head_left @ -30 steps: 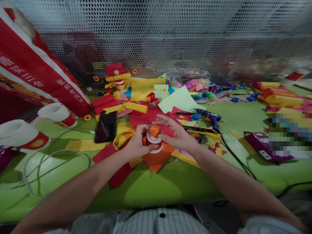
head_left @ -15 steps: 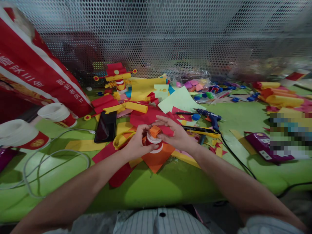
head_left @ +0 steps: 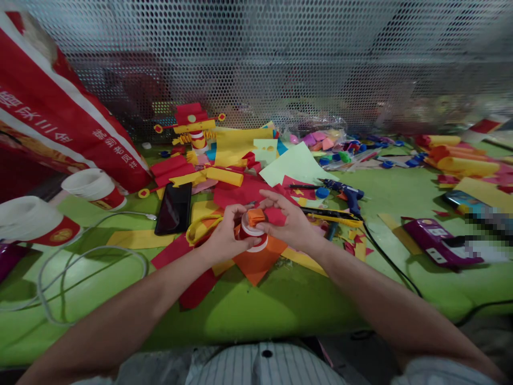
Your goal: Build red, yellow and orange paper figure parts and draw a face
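A small red-and-white paper cup (head_left: 249, 233) stands upside down on an orange paper sheet (head_left: 256, 270). My left hand (head_left: 228, 233) wraps round its left side, thumb low on the front. On the cup's top sits a folded orange paper strip (head_left: 256, 216). My right hand (head_left: 286, 219) is at the cup's right with fingers raised and apart, its thumb close to the folded strip; whether it touches is hard to tell. Yellow-handled scissors (head_left: 196, 231) lie partly behind my left wrist.
A phone (head_left: 173, 209), a white cable (head_left: 90, 251) and stacked paper cups (head_left: 96, 188) are on the left. Behind stands a paper-cup figure with a red hat (head_left: 192, 120). A blue glue gun (head_left: 349, 195) and a purple power strip (head_left: 438, 240) lie to the right.
The folded orange strip has turned slightly and shifted a little right on the cup. My right fingers have lifted and spread a bit. My left hand stays on the cup.
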